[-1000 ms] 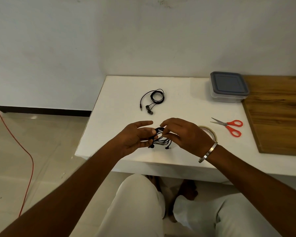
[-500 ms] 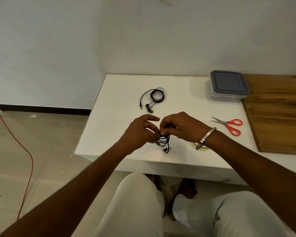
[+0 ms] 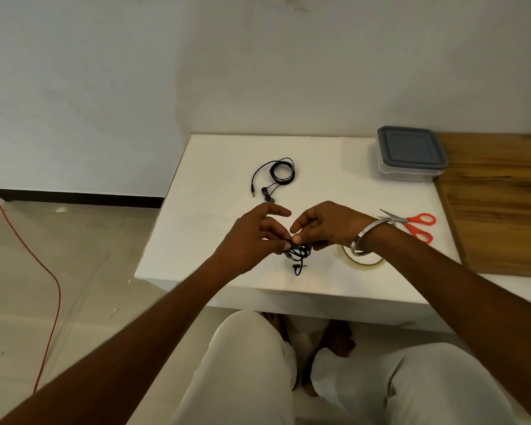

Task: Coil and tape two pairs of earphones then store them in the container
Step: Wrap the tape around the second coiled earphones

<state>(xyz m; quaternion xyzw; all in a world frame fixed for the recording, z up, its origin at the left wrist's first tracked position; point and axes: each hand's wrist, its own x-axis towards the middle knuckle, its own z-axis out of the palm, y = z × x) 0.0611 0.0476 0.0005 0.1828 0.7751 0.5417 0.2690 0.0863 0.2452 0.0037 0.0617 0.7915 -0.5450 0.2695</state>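
A small bundle of black earphones (image 3: 299, 254) hangs between my two hands just above the white table (image 3: 215, 210). My left hand (image 3: 252, 237) pinches the bundle from the left, index finger stretched out. From the right, my right hand (image 3: 325, 225) pinches it with thumb and fingertips. A second pair of black earphones (image 3: 278, 176), loosely coiled, lies farther back on the table. The clear tape roll (image 3: 364, 262) sits under my right wrist, partly hidden. At the back right stands the container (image 3: 411, 154), its grey lid on.
Orange-handled scissors (image 3: 411, 223) lie right of my right hand. A wooden board (image 3: 500, 204) covers the table's right part. A red cable (image 3: 28, 256) runs over the floor at left. My knees are below the table's front edge.
Both hands have closed in on the bundle and lifted a little; the left thumb and fingers went from spread to pinching. The right wrist now covers part of the tape roll.
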